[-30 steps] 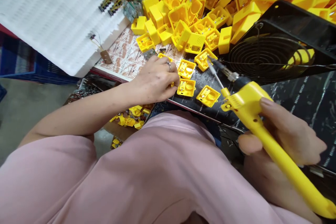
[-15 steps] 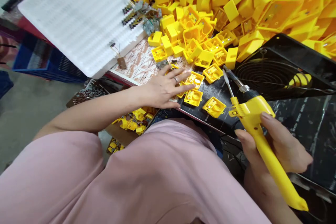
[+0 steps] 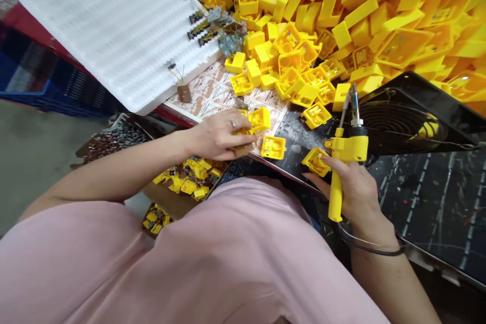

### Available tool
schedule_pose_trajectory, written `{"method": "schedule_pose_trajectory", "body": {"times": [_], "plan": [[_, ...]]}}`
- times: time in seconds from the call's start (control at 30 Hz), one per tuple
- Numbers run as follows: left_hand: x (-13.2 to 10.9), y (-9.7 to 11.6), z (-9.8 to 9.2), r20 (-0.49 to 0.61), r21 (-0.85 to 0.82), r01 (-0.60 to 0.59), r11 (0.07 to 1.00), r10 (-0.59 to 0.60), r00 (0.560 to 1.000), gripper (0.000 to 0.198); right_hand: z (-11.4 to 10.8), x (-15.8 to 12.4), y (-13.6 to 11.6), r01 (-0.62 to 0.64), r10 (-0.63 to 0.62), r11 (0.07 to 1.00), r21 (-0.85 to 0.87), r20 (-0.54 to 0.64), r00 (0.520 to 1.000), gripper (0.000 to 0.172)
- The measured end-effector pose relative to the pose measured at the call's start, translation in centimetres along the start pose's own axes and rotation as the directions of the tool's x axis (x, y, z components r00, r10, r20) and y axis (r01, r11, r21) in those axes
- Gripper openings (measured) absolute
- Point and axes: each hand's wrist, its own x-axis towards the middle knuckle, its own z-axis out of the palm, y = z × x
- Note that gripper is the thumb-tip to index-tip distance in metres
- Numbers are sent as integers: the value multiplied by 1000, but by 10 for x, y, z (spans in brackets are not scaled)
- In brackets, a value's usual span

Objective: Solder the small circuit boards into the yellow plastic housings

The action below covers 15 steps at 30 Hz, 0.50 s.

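Black worktop (image 3: 429, 197), grey floor (image 3: 34, 157): right hand (image 3: 355, 185) clasps tool (image 3: 336, 195), left hand (image 3: 222, 134) curls over casings (image 3: 260, 120), grip unclear.

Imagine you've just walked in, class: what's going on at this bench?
A person's right hand grips a yellow tool, its metal tip pointing away from the body; a yellow casing sits by the fingers. The left hand is at other small casings near the bench edge. Beyond lies a heap of yellow parts, beside a white foam tray.
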Motion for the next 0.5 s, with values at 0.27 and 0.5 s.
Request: {"method": "schedule_pose_trajectory", "body": {"times": [0.27, 0.5], "plan": [[-53, -19, -113, 504, -182, 387, 904, -252, 826, 42, 20, 10, -12, -22, 22, 1000, 2, -68, 997, 43], [7, -68, -4, 53, 212, 715, 666, -738, 672, 40, 34, 6, -12, -48, 49, 997, 59, -19, 999, 60]]}}
